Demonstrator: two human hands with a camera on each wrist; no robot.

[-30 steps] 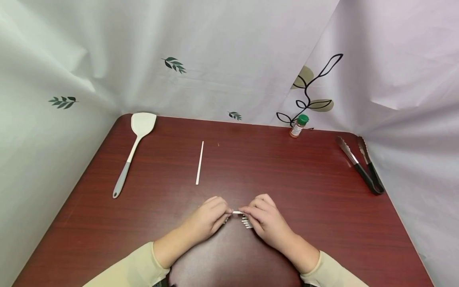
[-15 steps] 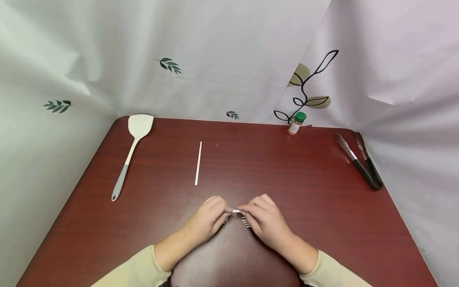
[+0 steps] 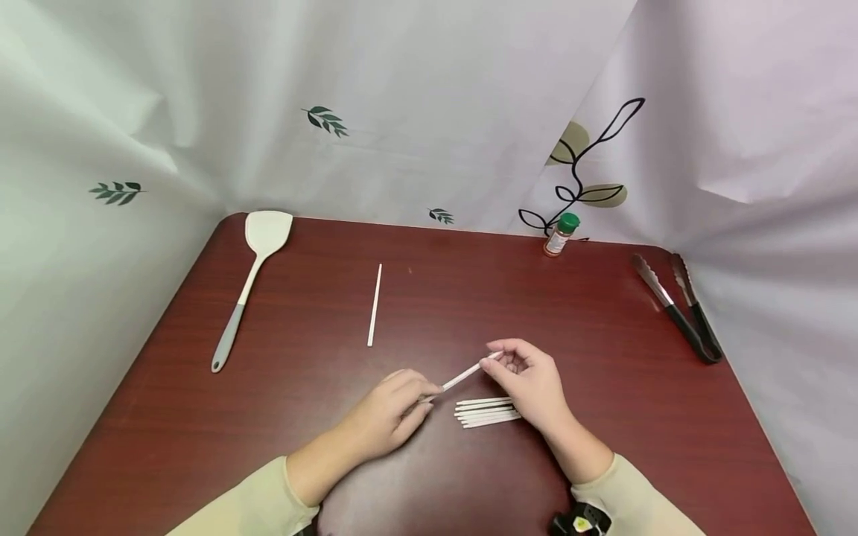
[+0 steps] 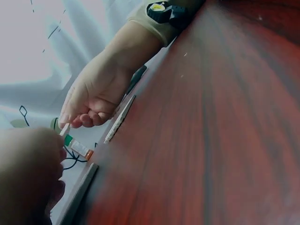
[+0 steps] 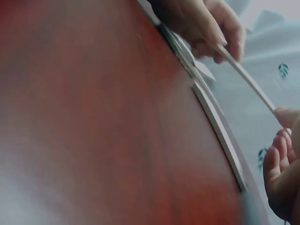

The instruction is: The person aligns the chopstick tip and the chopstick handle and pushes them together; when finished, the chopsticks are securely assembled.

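Note:
A slim white chopstick (image 3: 462, 377) slants between my hands, lifted off the table. My left hand (image 3: 387, 417) pinches its lower left end between thumb and fingers. At its upper right end, my right hand (image 3: 533, 381) pinches it with thumb and fingertips; the right wrist view also shows this chopstick (image 5: 251, 82) stretched from hand to hand. Several more white chopsticks (image 3: 485, 413) lie side by side on the table below my right hand, which covers their right ends. Another single chopstick (image 3: 375, 307) lies farther back, left of centre. What lies beneath my left hand is hidden.
A white spatula with a grey handle (image 3: 229, 335) lies along the table's left side. At the back stands a spice bottle with a green cap (image 3: 559, 234). Black-handled metal tongs (image 3: 684, 320) lie at the right edge. White printed cloth surrounds the dark red table (image 3: 576, 298).
My right hand has moved right and slightly away from me, sliding apart from my left hand along the chopstick. More of it shows, and the row of chopsticks below is uncovered.

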